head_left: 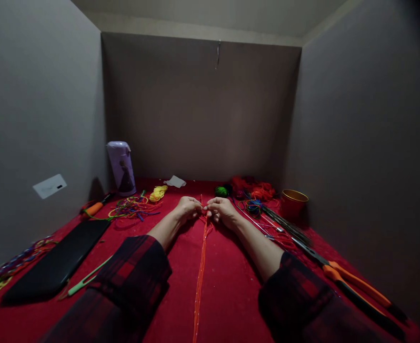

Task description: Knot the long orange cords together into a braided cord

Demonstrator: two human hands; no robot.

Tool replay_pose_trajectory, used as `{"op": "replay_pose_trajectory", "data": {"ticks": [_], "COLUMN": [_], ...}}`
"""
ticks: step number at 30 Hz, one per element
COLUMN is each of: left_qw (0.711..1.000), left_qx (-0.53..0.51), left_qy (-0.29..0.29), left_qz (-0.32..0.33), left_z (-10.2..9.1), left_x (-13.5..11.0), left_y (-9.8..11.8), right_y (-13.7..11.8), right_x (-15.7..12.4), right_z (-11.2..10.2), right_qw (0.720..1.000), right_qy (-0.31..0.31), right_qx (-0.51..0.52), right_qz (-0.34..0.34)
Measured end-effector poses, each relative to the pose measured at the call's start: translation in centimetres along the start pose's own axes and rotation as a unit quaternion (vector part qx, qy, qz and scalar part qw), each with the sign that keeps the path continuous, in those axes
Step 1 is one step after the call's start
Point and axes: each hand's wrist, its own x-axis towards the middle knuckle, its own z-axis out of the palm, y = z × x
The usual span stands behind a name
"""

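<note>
The orange cord point(199, 281) seems light and limp, best held at its far end, where the left hand point(189, 208) and right hand point(223, 209) pinch it.

Site type: cord-craft work booth. Indicators: grey partition panels point(203, 109) enclose the red-covered table point(231, 300) at left, right and rear; orange cord point(200, 267) runs along the table's centre, yellow yarn point(158, 193) lies toward its back, orange-handled shears point(331, 272) along its right edge.
</note>
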Motion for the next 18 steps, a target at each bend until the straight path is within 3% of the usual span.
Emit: {"op": "replay_pose_trajectory", "data": {"ticks": [18], "left_qw": [1.000], "left_qx": [-0.007], "left_qy": [0.019], "left_qz": [-0.002], "left_z": [-0.15], "left_x": [0.44], "left_y": [-0.32], "right_y": [0.00], "right_x": [-0.18], "right_z": [0.19], "right_qw": [0.998], "right_qy": [-0.032], "right_qx": [-0.058], "right_qz": [-0.009]}}
